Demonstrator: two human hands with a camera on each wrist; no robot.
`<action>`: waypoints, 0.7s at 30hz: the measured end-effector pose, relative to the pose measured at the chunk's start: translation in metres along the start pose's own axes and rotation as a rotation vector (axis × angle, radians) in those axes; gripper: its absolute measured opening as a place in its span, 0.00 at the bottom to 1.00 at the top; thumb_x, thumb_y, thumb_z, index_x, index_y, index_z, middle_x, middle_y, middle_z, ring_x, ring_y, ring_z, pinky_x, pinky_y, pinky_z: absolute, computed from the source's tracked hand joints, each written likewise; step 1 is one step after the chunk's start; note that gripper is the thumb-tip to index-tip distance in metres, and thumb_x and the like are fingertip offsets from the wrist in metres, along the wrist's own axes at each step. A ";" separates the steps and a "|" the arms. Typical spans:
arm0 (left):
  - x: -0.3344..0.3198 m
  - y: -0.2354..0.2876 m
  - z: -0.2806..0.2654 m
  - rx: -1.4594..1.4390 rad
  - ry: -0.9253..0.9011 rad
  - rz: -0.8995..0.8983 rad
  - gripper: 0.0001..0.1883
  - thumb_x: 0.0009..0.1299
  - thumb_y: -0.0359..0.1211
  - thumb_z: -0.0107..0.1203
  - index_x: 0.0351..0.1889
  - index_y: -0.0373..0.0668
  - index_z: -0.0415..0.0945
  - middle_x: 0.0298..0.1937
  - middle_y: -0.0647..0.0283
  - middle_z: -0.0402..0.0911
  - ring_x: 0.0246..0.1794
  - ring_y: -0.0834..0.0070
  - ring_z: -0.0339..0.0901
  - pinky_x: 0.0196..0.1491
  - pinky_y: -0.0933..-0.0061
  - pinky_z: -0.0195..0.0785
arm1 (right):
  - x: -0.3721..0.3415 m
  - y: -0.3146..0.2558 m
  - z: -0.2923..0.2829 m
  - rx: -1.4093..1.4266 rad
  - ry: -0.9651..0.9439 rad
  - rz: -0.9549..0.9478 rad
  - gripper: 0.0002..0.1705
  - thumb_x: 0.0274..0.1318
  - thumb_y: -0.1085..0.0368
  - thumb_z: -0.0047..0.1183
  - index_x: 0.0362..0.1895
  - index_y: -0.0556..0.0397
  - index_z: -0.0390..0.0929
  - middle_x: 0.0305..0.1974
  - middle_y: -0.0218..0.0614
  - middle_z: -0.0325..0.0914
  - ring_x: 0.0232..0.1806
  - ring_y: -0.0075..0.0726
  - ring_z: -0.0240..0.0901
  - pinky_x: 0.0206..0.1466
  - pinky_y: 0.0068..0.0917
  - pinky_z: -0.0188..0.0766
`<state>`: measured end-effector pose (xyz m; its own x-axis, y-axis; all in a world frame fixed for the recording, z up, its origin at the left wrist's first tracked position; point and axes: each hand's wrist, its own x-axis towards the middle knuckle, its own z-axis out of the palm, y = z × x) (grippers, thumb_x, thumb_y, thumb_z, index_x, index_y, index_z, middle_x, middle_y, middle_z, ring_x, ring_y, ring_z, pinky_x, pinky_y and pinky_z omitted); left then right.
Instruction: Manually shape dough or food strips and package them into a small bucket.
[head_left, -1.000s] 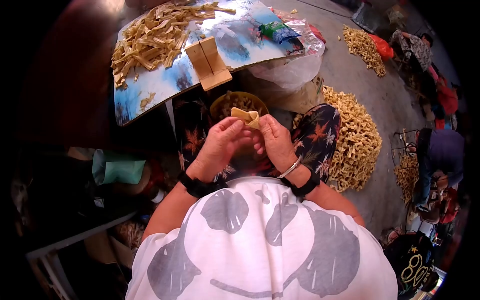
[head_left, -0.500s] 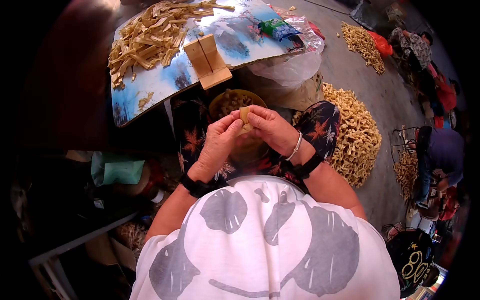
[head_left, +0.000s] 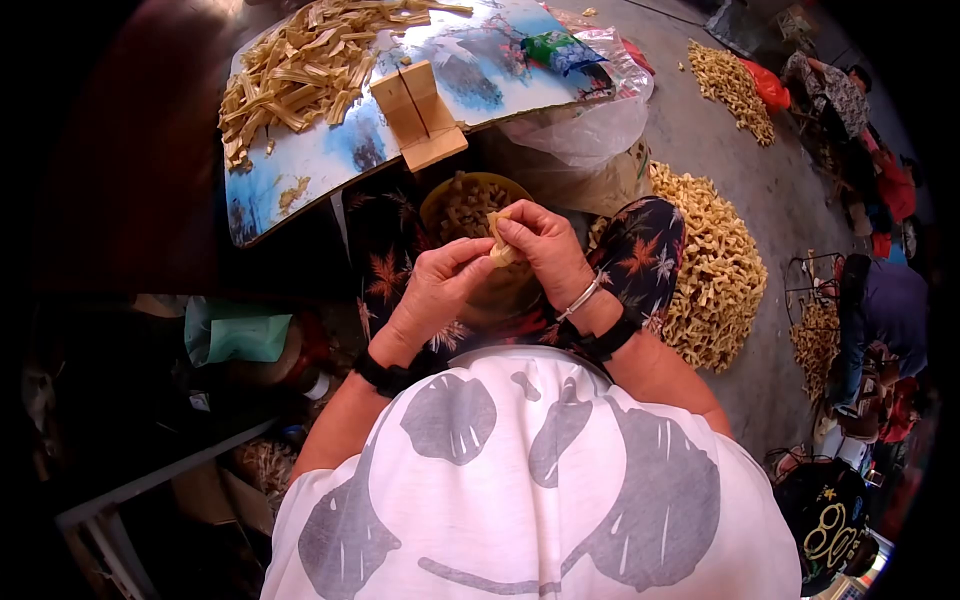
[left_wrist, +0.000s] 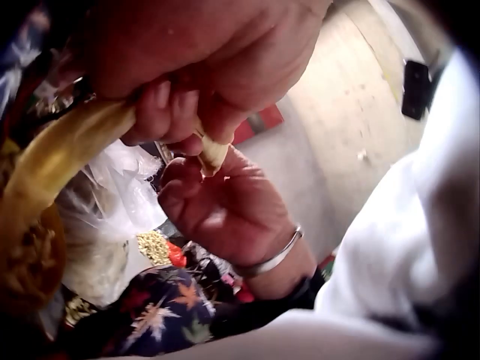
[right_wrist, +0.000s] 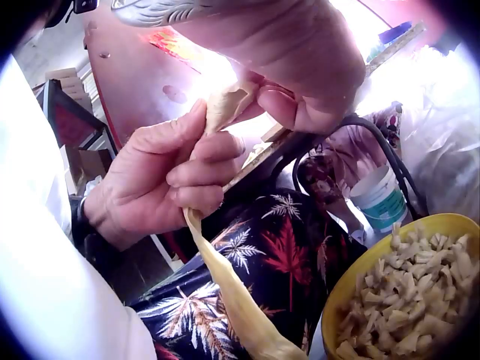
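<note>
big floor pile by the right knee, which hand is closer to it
Right: the right hand is to the left of the pile; the left hand is farther left.

In the head view, the pale strip is largely hidden within the grip. The left wrist view crops the left hand at the upper edge; the strip's near length is blurred. The right wrist view crops the right hand at the top, the yellow bowl at the right and bottom.
</note>
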<state>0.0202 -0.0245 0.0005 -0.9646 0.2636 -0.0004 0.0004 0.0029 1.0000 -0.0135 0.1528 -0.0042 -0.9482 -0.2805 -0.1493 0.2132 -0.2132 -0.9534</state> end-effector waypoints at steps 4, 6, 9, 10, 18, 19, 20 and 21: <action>-0.002 0.000 0.004 -0.002 0.064 0.026 0.08 0.72 0.30 0.57 0.45 0.37 0.78 0.34 0.72 0.78 0.32 0.90 0.69 0.35 0.87 0.63 | 0.000 -0.002 0.000 0.034 -0.023 0.067 0.07 0.65 0.61 0.55 0.42 0.50 0.78 0.33 0.21 0.75 0.33 0.12 0.67 0.33 0.11 0.64; -0.002 0.004 0.003 -0.139 0.108 -0.088 0.06 0.71 0.30 0.57 0.42 0.37 0.78 0.34 0.72 0.78 0.33 0.89 0.71 0.37 0.86 0.66 | -0.001 -0.004 0.000 0.108 -0.125 0.113 0.09 0.64 0.61 0.57 0.44 0.50 0.77 0.35 0.21 0.75 0.33 0.11 0.67 0.33 0.10 0.63; 0.002 0.002 0.005 -0.139 0.145 -0.055 0.06 0.73 0.33 0.57 0.40 0.42 0.77 0.28 0.76 0.73 0.24 0.92 0.63 0.25 0.90 0.54 | -0.006 -0.004 0.009 0.014 -0.141 0.055 0.11 0.59 0.61 0.61 0.41 0.52 0.77 0.33 0.21 0.74 0.30 0.11 0.65 0.32 0.13 0.64; 0.001 0.002 0.006 -0.163 0.127 -0.077 0.06 0.73 0.33 0.57 0.40 0.41 0.77 0.27 0.76 0.72 0.23 0.92 0.62 0.24 0.90 0.53 | -0.004 -0.002 0.011 0.006 -0.098 -0.004 0.11 0.58 0.61 0.62 0.41 0.52 0.77 0.33 0.20 0.74 0.29 0.10 0.64 0.30 0.12 0.63; 0.002 0.017 0.009 -0.332 0.081 -0.232 0.06 0.74 0.33 0.54 0.39 0.41 0.77 0.22 0.80 0.64 0.20 0.92 0.55 0.21 0.88 0.46 | 0.001 -0.007 0.006 0.111 -0.089 0.098 0.11 0.56 0.63 0.62 0.42 0.48 0.77 0.29 0.18 0.72 0.26 0.09 0.61 0.25 0.11 0.56; 0.002 0.017 0.009 -0.350 0.079 -0.249 0.06 0.75 0.33 0.54 0.39 0.41 0.77 0.22 0.80 0.64 0.19 0.92 0.54 0.21 0.87 0.45 | 0.003 -0.003 0.007 0.125 -0.111 0.117 0.11 0.56 0.63 0.62 0.42 0.47 0.77 0.30 0.17 0.71 0.26 0.09 0.60 0.25 0.10 0.54; 0.002 0.018 0.010 -0.370 0.077 -0.266 0.07 0.75 0.33 0.54 0.39 0.41 0.77 0.21 0.80 0.63 0.19 0.92 0.54 0.21 0.87 0.45 | 0.003 -0.001 0.008 0.092 -0.061 0.082 0.09 0.56 0.63 0.62 0.39 0.48 0.77 0.28 0.18 0.71 0.26 0.09 0.61 0.25 0.11 0.55; 0.001 0.018 0.012 -0.390 0.076 -0.284 0.07 0.75 0.33 0.53 0.39 0.40 0.77 0.21 0.80 0.63 0.18 0.92 0.53 0.21 0.87 0.44 | 0.004 -0.001 0.011 0.058 -0.013 0.047 0.08 0.56 0.64 0.63 0.37 0.49 0.77 0.27 0.18 0.72 0.25 0.10 0.62 0.25 0.11 0.57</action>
<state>0.0225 -0.0128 0.0183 -0.9288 0.2334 -0.2879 -0.3506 -0.3013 0.8867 -0.0148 0.1416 -0.0012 -0.9337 -0.3033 -0.1903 0.2715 -0.2535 -0.9284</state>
